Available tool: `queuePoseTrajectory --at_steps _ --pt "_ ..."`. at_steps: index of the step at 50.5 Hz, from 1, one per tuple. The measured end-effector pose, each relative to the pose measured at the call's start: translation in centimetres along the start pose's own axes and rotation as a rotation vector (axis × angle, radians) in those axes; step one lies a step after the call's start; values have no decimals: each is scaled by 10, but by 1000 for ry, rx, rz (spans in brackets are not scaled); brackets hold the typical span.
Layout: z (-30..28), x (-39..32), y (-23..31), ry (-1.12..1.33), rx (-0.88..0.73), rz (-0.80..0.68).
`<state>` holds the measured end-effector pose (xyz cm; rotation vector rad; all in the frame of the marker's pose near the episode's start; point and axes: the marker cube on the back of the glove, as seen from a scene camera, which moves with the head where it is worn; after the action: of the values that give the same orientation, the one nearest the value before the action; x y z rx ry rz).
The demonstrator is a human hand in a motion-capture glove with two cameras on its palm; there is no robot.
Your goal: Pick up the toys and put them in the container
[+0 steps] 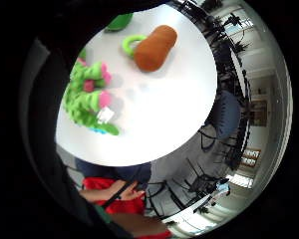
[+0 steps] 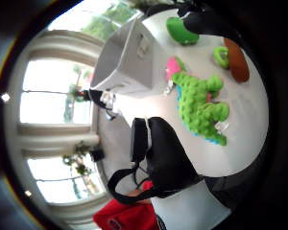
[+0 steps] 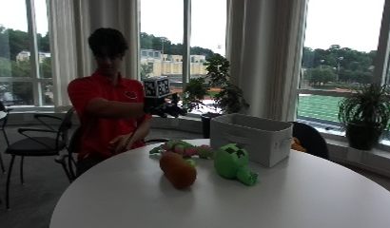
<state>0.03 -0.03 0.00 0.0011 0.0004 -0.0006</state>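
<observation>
Tall windows and pale curtains are backing a round white tabletop (image 3: 296, 199). Going left to right, the gloved right hand (image 3: 164, 108) is hovering above the table's far edge, holding nothing, though I cannot tell how its fingers are set. Below it, a green-and-pink plush toy (image 3: 182, 148) is lying, then an orange carrot toy (image 3: 178, 170), a green block-faced plush (image 3: 233, 164), and a white fabric container (image 3: 258, 137) standing just beside it.

Three toys (image 3: 179, 169) on the table (image 3: 296, 199) before the container (image 3: 252, 137)
</observation>
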Motion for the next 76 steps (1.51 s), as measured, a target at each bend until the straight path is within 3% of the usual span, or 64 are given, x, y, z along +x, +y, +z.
queuePoseTrajectory --at_steps 22,49,64,76 --pt "9 -8 0 -7 32 -21" --pt "36 -14 -15 -34 -58 -69" --pt "118 -14 -44 54 -355 -48" --pt "149 -24 -44 341 -548 -69"
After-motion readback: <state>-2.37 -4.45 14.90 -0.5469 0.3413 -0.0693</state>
